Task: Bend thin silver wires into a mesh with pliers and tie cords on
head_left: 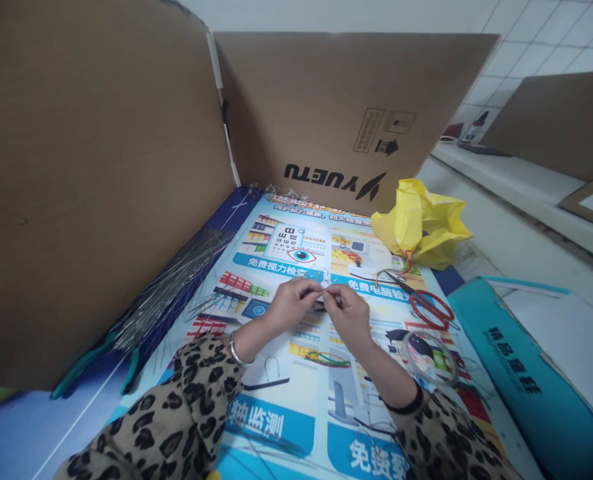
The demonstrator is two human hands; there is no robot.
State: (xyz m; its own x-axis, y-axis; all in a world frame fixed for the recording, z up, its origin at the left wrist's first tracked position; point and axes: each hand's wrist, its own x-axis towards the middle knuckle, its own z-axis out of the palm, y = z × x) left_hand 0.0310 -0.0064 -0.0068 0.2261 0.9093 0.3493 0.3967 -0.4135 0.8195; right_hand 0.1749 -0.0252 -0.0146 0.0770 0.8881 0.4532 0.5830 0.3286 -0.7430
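Observation:
My left hand [292, 303] and my right hand [347, 315] meet fingertip to fingertip over the middle of a printed poster [316, 393]. Both are closed in a pinch, and what sits between the fingers is too small to make out. Just beyond the fingertips lie some small, thin clear or bluish bits. Green and red cords [329, 361] rest on the poster below my hands. Right of my right hand are scissors [434, 309] with red handles, blades partly apart, and a clear ring like a tape roll [455, 370].
Cardboard panels [296, 100] stand at the back and left. A bundle of thin wires [169, 280] and teal-handled pliers [84, 365] lie left. Crumpled yellow paper [419, 223] sits back right, near a teal box [501, 353]. Small shiny pieces [296, 195] line the back panel's foot.

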